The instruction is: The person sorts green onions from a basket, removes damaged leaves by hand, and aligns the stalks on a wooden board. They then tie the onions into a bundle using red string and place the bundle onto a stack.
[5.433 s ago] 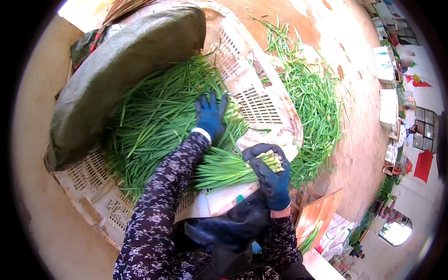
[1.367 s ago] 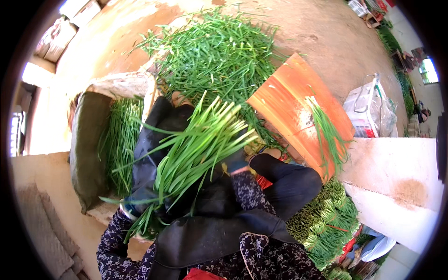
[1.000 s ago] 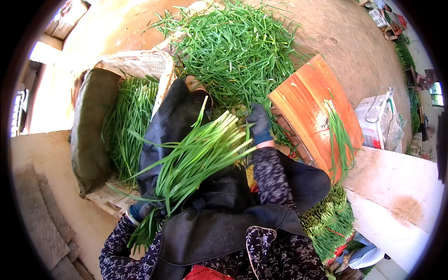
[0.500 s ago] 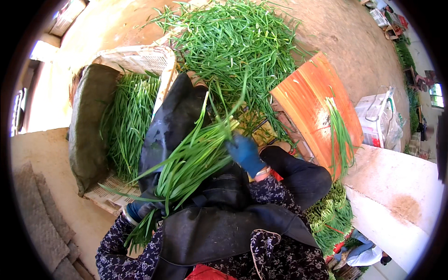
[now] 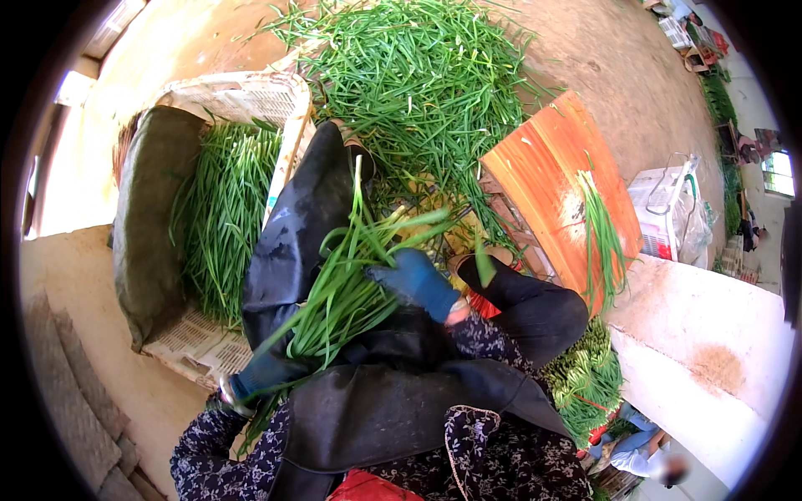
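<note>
A loose bunch of green chives [image 5: 338, 305] lies across my lap on the black apron [image 5: 359, 417]. My left hand [image 5: 269, 372], in a blue glove, is closed round the leafy lower end of the bunch. Leaf tips stick out below it toward my sleeve. My right hand [image 5: 415, 284], also blue-gloved, is closed on leaves at the right side of the bunch, near its pale stem ends. One leaf bends out over that hand, and a short loose leaf [image 5: 483, 263] shows just to its right. My right fingertips are partly hidden among the leaves.
A big heap of loose chives [image 5: 418, 75] covers the floor ahead. At left stands a white crate [image 5: 188, 338] with chives and a dark cloth. An orange wooden board [image 5: 543, 175] at right bears a small bunch. Tied bunches [image 5: 585, 376] sit beside my right knee.
My right hand has moved left and slightly down, into the bunch. The chives have shifted and bent, and a loose leaf now shows right of that hand. My left hand still grips them.
</note>
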Motion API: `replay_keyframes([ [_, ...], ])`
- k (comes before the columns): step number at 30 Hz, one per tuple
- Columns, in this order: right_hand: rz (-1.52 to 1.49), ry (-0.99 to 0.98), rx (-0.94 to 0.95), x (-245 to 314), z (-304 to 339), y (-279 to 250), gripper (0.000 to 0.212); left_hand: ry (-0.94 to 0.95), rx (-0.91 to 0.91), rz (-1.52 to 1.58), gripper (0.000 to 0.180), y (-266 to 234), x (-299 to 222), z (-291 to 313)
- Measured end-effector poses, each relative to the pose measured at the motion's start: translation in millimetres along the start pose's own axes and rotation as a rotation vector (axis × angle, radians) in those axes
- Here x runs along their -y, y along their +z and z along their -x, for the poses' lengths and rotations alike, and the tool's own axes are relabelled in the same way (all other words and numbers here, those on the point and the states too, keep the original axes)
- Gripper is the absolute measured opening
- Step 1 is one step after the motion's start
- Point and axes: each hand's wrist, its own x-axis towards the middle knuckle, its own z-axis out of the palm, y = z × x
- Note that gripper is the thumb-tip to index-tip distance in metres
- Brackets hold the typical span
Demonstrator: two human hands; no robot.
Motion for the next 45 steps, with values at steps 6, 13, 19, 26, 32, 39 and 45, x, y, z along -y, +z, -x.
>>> replay_keyframes([
  [6,-1.047,-0.224,0.150,-25,21,-77,0.017,-0.243,0.062,0.166,0.070,-23,33,-2],
  [13,-0.478,0.065,-0.215,-14,-9,-93,0.019,0.016,0.147,0.174,0.072,-10,4,-4],
  [19,-0.399,0.093,0.096,-40,-59,-41,0.024,-0.245,0.114,0.170,0.060,-22,9,-7],
  [26,-0.610,0.117,-0.477,-50,-47,-111,0.029,-0.184,0.173,0.075,0.063,-28,12,-7],
  [32,-0.534,0.005,0.007,25,-82,-96,0.041,0.063,0.162,-0.246,0.075,-20,0,-10],
  [39,-0.967,-0.051,-0.224,-8,-98,-89,0.012,0.142,0.160,-0.442,0.072,-11,-15,-12],
  [45,-0.713,-0.058,-0.720,-59,-37,-153,0.015,0.095,0.082,-0.479,0.055,1,-83,-3],
])
